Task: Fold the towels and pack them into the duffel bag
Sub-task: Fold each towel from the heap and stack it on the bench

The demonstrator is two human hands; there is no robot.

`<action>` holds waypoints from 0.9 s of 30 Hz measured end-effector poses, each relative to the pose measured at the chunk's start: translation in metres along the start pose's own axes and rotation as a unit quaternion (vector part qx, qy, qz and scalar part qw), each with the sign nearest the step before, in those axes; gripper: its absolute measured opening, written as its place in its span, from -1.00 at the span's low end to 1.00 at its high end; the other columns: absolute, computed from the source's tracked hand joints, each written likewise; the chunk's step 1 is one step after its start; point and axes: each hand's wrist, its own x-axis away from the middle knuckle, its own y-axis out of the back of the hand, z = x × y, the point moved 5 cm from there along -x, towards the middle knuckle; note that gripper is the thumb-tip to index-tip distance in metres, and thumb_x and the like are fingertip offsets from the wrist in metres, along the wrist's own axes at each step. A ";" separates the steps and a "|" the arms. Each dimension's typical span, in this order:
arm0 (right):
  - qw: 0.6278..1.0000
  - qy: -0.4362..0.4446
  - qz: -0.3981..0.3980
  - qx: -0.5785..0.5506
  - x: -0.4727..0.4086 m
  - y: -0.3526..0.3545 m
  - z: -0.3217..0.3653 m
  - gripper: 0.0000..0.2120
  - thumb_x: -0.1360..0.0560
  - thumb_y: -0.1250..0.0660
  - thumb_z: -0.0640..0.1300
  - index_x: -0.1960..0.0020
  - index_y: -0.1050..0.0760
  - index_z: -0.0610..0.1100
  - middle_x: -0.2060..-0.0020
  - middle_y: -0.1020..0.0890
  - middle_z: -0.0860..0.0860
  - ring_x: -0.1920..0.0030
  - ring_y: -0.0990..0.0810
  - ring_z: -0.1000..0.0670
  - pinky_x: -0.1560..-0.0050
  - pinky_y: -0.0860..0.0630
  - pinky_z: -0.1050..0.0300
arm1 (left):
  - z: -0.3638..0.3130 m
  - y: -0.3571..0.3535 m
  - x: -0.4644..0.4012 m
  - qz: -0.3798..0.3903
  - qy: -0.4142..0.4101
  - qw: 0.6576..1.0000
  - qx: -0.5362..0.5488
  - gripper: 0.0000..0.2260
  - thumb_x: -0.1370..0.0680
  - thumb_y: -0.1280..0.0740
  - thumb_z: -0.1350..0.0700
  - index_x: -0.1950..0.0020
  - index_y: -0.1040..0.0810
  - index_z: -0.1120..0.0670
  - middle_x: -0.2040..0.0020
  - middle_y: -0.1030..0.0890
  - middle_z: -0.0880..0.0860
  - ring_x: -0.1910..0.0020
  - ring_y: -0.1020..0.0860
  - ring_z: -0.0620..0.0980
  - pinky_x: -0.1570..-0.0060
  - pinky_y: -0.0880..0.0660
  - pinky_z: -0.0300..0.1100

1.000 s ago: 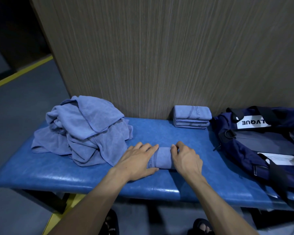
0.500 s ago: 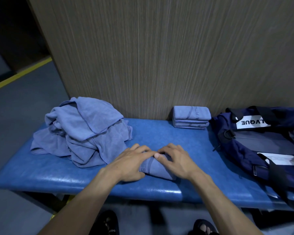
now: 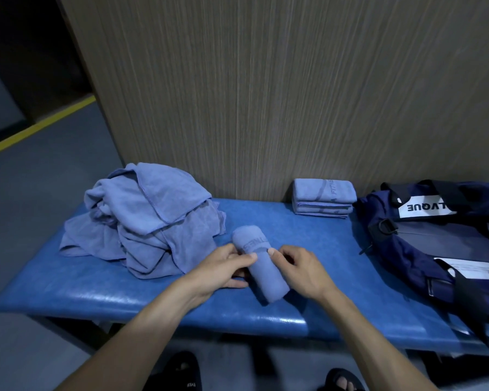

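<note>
Both hands pinch a rolled blue towel (image 3: 259, 263) at the front of the blue padded bench (image 3: 322, 249)

The left hand (image 3: 226, 266) and right hand (image 3: 299, 270) each hold the roll from one side, thumbs on top near its printed band. To finish well, I judge they should keep the roll tight so the loose edge stays tucked, then carry it right to the navy duffel bag (image 3: 435, 244). Folded towels (image 3: 323, 200) wait by the wall; a crumpled towel pile (image 3: 144, 218) lies left
</note>
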 end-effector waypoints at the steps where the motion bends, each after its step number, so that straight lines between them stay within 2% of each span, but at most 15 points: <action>1: 1.000 -0.001 0.003 -0.020 0.003 0.000 0.003 -0.50 -0.61 -0.24 0.23 0.32 -0.37 -0.12 0.42 -0.51 -0.02 0.34 -0.43 0.04 0.20 -0.44 -0.06 | -0.002 -0.004 0.001 0.005 -0.009 1.000 0.027 -0.73 -0.59 -0.41 0.01 -0.23 -0.54 0.09 -0.13 -0.70 0.06 -0.08 -0.68 -0.01 -0.08 -0.62 -0.03; 4: 0.994 0.017 0.024 -0.105 0.013 -0.005 0.016 -0.48 -0.52 -0.27 0.32 0.28 -0.45 -0.14 0.36 -0.59 -0.09 0.32 -0.48 0.08 0.15 -0.49 -0.10 | -0.012 -0.007 0.002 -0.040 -0.065 0.995 0.063 -0.53 -0.44 -0.54 -0.10 -0.23 -0.55 0.10 -0.11 -0.71 0.08 -0.12 -0.68 0.07 -0.25 -0.55 0.15; 6: 0.988 0.035 0.025 -0.146 0.017 -0.004 0.025 -0.48 -0.47 -0.28 0.36 0.26 -0.47 -0.12 0.34 -0.60 -0.08 0.31 -0.50 0.08 0.15 -0.50 -0.08 | -0.019 -0.005 0.002 -0.055 -0.101 0.992 0.057 -0.51 -0.41 -0.53 -0.14 -0.22 -0.57 0.10 -0.09 -0.72 0.11 -0.11 -0.68 0.14 -0.24 -0.54 0.23; 7: 0.986 0.041 0.013 -0.158 0.018 0.000 0.029 -0.52 -0.48 -0.32 0.33 0.25 -0.50 -0.11 0.32 -0.60 -0.05 0.29 -0.51 0.11 0.15 -0.49 -0.03 | -0.024 -0.004 0.003 -0.056 -0.113 0.991 0.050 -0.53 -0.44 -0.53 -0.13 -0.22 -0.57 0.10 -0.09 -0.72 0.11 -0.11 -0.68 0.14 -0.24 -0.54 0.22; 10: 0.967 0.038 -0.038 -0.250 0.021 0.019 0.038 -0.76 -0.54 -0.45 0.06 0.12 -0.57 -0.11 0.20 -0.65 0.06 0.23 -0.58 0.11 0.16 -0.49 0.16 | -0.033 -0.002 0.006 -0.044 -0.138 0.989 0.032 -0.61 -0.52 -0.49 -0.04 -0.25 -0.55 0.12 -0.11 -0.71 0.11 -0.11 -0.68 0.12 -0.22 -0.56 0.18; 12: 0.944 0.014 -0.057 -0.325 0.023 0.026 0.041 -0.81 -0.53 -0.48 -0.04 0.02 -0.57 -0.15 0.11 -0.66 0.05 0.17 -0.60 0.08 0.11 -0.54 0.09 | -0.036 -0.004 0.006 -0.016 -0.150 0.988 0.032 -0.54 -0.48 -0.51 -0.09 -0.27 -0.54 0.13 -0.14 -0.70 0.13 -0.14 -0.67 0.15 -0.23 -0.55 0.19; 14: 0.920 -0.019 -0.061 -0.387 0.025 0.025 0.043 -0.76 -0.50 -0.51 -0.07 -0.06 -0.57 -0.16 0.02 -0.66 0.02 0.11 -0.63 0.07 0.04 -0.61 0.01 | -0.038 -0.007 0.005 0.007 -0.156 0.987 0.028 -0.47 -0.44 -0.51 -0.12 -0.29 -0.53 0.13 -0.16 -0.69 0.15 -0.16 -0.65 0.18 -0.24 -0.54 0.21; 17: 0.885 -0.065 -0.049 -0.458 0.023 0.022 0.042 -0.52 -0.39 -0.59 0.00 -0.23 -0.50 -0.03 -0.07 -0.64 -0.10 0.09 -0.66 0.03 0.00 -0.62 -0.04 | -0.040 -0.017 0.004 0.067 -0.149 0.987 0.001 -0.49 -0.46 -0.51 -0.07 -0.32 -0.53 0.13 -0.19 -0.67 0.18 -0.18 -0.64 0.18 -0.24 -0.55 0.14; 19: 0.881 -0.083 -0.024 -0.464 0.019 0.027 0.037 -0.43 -0.34 -0.60 0.04 -0.28 -0.49 0.04 -0.08 -0.66 -0.14 0.07 -0.67 0.00 -0.02 -0.60 0.00 | -0.042 -0.024 0.002 0.101 -0.140 0.984 -0.039 -0.53 -0.48 -0.50 -0.03 -0.32 -0.54 0.13 -0.20 -0.66 0.16 -0.17 -0.64 0.07 -0.20 -0.56 0.01; 20: 0.887 -0.083 -0.006 -0.453 0.017 0.030 0.035 -0.46 -0.35 -0.62 0.03 -0.27 -0.52 0.01 -0.07 -0.68 -0.14 0.06 -0.68 0.00 -0.02 -0.59 0.02 | -0.043 -0.025 0.001 0.108 -0.138 0.983 -0.063 -0.53 -0.48 -0.51 -0.03 -0.30 -0.54 0.15 -0.19 -0.67 0.16 -0.15 -0.64 0.03 -0.18 -0.56 0.00; 22: 0.918 -0.063 0.014 -0.391 0.013 0.039 0.032 -0.64 -0.43 -0.56 -0.01 -0.16 -0.61 -0.10 -0.03 -0.71 -0.13 0.06 -0.67 0.04 0.00 -0.59 0.10 | -0.044 -0.027 -0.005 0.101 -0.128 0.980 -0.114 -0.51 -0.45 -0.54 -0.07 -0.25 -0.54 0.17 -0.11 -0.69 0.17 -0.05 -0.64 0.00 -0.12 -0.56 0.09; 23: 0.931 -0.052 0.012 -0.362 0.011 0.043 0.029 -0.73 -0.47 -0.53 -0.05 -0.11 -0.64 -0.15 0.00 -0.72 -0.13 0.07 -0.66 0.06 0.01 -0.59 0.13 | -0.045 -0.027 -0.008 0.089 -0.122 0.980 -0.128 -0.51 -0.45 -0.55 -0.08 -0.22 -0.53 0.17 -0.03 -0.71 0.14 0.03 -0.65 -0.02 -0.03 -0.58 0.07; 25: 0.937 -0.043 -0.007 -0.346 0.005 0.048 0.022 -0.80 -0.51 -0.49 -0.08 -0.05 -0.66 -0.19 0.05 -0.73 -0.12 0.09 -0.66 0.06 0.04 -0.59 0.15 | -0.048 -0.026 -0.013 0.066 -0.102 0.984 -0.129 -0.56 -0.47 -0.54 -0.08 -0.18 -0.50 0.14 0.13 -0.72 0.05 0.18 -0.64 -0.06 0.15 -0.54 -0.10; 27: 0.930 -0.047 -0.056 -0.360 -0.001 0.054 0.014 -0.81 -0.52 -0.48 -0.06 -0.01 -0.66 -0.18 0.08 -0.73 -0.11 0.11 -0.66 0.05 0.04 -0.58 0.11 | -0.049 -0.024 -0.021 0.048 -0.081 0.991 -0.099 -0.51 -0.42 -0.54 -0.19 -0.15 -0.53 0.09 0.08 -0.73 0.06 0.13 -0.66 -0.03 0.07 -0.52 -0.09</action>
